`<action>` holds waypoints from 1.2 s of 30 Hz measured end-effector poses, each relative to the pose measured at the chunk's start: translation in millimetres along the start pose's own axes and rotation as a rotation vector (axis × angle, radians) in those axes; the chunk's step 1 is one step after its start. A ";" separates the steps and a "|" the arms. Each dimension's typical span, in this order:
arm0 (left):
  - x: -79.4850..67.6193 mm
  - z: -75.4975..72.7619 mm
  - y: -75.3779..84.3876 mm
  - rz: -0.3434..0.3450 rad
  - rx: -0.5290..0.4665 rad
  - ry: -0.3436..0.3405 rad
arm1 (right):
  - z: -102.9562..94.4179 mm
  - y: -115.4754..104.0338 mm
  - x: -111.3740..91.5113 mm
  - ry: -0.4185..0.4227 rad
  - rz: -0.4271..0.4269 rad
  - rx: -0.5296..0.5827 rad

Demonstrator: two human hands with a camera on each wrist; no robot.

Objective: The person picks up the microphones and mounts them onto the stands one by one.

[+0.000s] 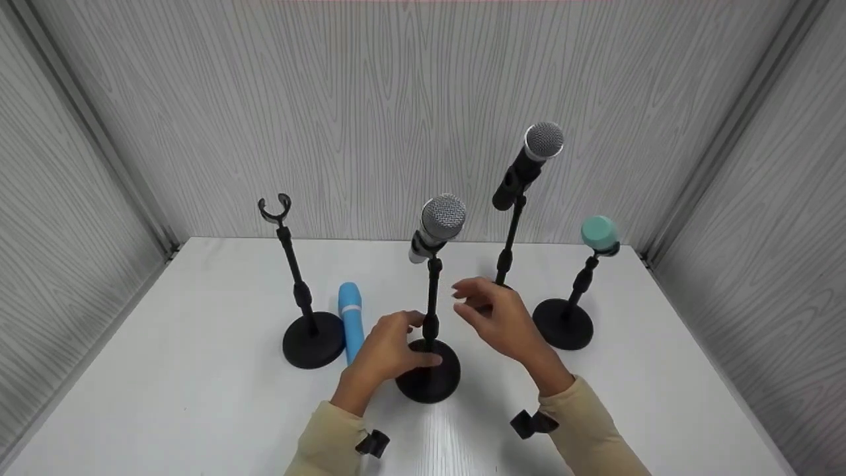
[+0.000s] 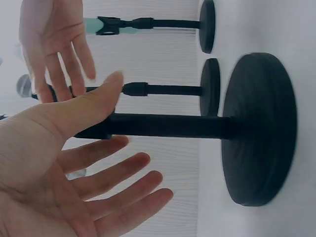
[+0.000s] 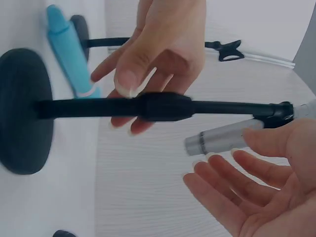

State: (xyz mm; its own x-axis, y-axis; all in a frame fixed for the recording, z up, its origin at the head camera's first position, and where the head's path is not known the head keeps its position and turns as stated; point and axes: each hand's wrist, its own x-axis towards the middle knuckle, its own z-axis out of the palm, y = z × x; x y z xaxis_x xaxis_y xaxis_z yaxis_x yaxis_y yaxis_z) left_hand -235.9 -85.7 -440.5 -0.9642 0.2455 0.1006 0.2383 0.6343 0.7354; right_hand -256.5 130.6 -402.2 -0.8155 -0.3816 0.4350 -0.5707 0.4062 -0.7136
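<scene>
In the middle of the table a black stand (image 1: 433, 291) on a round base holds a silver microphone (image 1: 443, 218), its mesh head tilted toward me. My left hand (image 1: 386, 347) is beside the lower pole, with thumb and fingers spread to either side of it. In the left wrist view the fingers are extended and do not close round the pole (image 2: 173, 125). To the right of the same stand, my right hand (image 1: 499, 317) is raised with bent, relaxed fingers and holds nothing. The right wrist view has its fingers near the silver microphone's body (image 3: 222, 137).
An unoccupied clip stand (image 1: 297, 277) is at left, with a blue microphone (image 1: 352, 317) lying beside its base. Behind my right hand rises a taller stand (image 1: 510, 238) with a black microphone (image 1: 522, 168). A short stand (image 1: 578, 291) at right carries a teal-headed microphone (image 1: 599, 233).
</scene>
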 end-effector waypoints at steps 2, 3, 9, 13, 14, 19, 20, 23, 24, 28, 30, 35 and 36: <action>-1.5 2.4 -5.2 -0.030 0.021 -0.016 | 3.6 10.3 -5.0 -0.035 0.017 -0.024; -1.8 3.4 -7.5 -0.044 0.031 -0.022 | 5.7 15.1 -7.4 -0.052 0.027 -0.031; -2.8 7.4 -16.1 -0.102 0.088 -0.064 | 22.0 39.3 -20.7 -0.166 0.066 -0.087; -3.7 10.8 -20.4 -0.119 0.106 -0.088 | 33.8 50.7 -27.4 -0.237 0.072 -0.136; -4.1 11.7 -21.7 -0.123 0.106 -0.092 | 36.4 52.3 -28.9 -0.255 0.078 -0.139; -7.2 14.4 -27.4 -0.122 0.107 -0.095 | 47.9 58.0 -35.3 -0.314 0.113 -0.151; -7.8 14.7 -28.3 -0.116 0.110 -0.094 | 49.4 58.0 -36.2 -0.319 0.116 -0.153; -9.7 15.2 -29.6 -0.100 0.107 -0.096 | 52.7 58.0 -37.7 -0.329 0.112 -0.168; -10.2 15.6 -29.9 -0.095 0.107 -0.101 | 53.4 58.0 -38.0 -0.332 0.105 -0.177; -12.6 17.1 -29.2 -0.077 0.115 -0.108 | 56.1 59.5 -38.6 -0.345 0.048 -0.214; -14.0 18.8 -28.5 -0.061 0.124 -0.100 | 57.2 60.5 -39.5 -0.345 0.014 -0.240; -17.6 23.8 -27.2 -0.046 0.126 -0.065 | 60.5 62.7 -41.8 -0.332 -0.020 -0.294; -17.8 24.6 -27.0 -0.049 0.125 -0.062 | 61.5 63.2 -41.7 -0.329 -0.020 -0.301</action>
State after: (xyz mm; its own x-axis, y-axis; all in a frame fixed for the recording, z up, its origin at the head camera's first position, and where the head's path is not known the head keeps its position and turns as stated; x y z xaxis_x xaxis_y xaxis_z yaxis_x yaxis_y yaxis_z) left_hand -222.4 -89.2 -478.6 -0.9669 0.2542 0.0224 0.2074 0.7319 0.6491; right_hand -252.7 121.1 -499.1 -0.7579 -0.6159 0.2150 -0.6284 0.6007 -0.4942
